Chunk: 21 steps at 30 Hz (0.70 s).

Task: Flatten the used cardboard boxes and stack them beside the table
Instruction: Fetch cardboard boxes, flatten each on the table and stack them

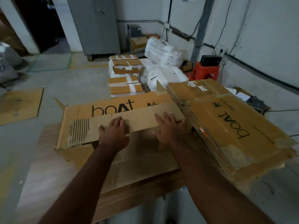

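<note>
A brown cardboard box (84, 113) printed "boAt" lies on the wooden table (48, 159) in front of me, partly collapsed. One long flap (139, 118) is folded over its top. My left hand (114, 133) presses flat on the flap near its middle, fingers straight. My right hand (168, 126) presses flat on the flap's right part, fingers spread. To the right, a stack of flattened boxes (234, 131) rests on the table's right side, its top sheet also printed "boAt".
On the floor behind the table stand several taped parcels (126, 78) and white plastic-wrapped bundles (165, 52). A red stool (205, 71) stands by the right wall. A flat cardboard sheet (19, 104) lies on the floor at left. A grey cabinet (95, 25) stands at the back.
</note>
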Available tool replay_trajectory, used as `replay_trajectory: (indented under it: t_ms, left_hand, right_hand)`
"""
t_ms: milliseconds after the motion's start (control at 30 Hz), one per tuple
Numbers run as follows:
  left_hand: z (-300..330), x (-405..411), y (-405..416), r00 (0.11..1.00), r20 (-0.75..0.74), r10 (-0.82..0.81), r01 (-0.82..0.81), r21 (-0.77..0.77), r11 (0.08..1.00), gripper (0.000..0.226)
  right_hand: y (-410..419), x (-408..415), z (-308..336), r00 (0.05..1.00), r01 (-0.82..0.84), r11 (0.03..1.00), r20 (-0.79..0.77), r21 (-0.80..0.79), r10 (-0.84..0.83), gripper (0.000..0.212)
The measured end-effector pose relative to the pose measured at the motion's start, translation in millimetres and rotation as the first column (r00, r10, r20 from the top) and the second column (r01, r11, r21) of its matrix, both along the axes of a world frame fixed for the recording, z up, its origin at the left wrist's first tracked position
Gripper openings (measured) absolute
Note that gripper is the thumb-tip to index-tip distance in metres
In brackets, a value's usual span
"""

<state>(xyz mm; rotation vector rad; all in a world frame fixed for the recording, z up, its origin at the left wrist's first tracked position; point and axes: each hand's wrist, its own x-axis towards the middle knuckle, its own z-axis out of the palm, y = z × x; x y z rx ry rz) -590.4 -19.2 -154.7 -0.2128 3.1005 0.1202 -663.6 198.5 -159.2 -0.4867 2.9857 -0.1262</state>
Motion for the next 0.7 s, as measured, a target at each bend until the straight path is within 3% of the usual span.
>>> replay_trajectory:
  t_ms: [233, 400, 533, 700]
  left_hand:
    - [3, -22, 28, 0.984, 0.022, 0.177, -0.176, -0.024, 0.984, 0.068]
    - [11, -27, 44, 0.959, 0.035, 0.28, -0.28, -0.023, 0.96, 0.062]
    - [6, -18, 40, 0.948, 0.013, 0.318, -0.317, -0.052, 0.947, 0.065]
    - [5, -8, 30, 0.923, 0.028, 0.384, -0.382, -0.062, 0.922, 0.078]
  right_hand:
    - [6, -18, -9, 0.999, -0.016, 1.0, -0.042, 0.004, 0.016, 0.086]
    - [80, -1, -28, 0.994, -0.09, 0.966, -0.085, -0.242, 0.071, 0.103]
    - [149, -9, -46, 0.992, -0.126, 0.872, -0.071, -0.473, 0.105, 0.083]
    - [180, -34, -45, 0.992, -0.072, 0.906, -0.122, -0.418, 0.023, 0.052]
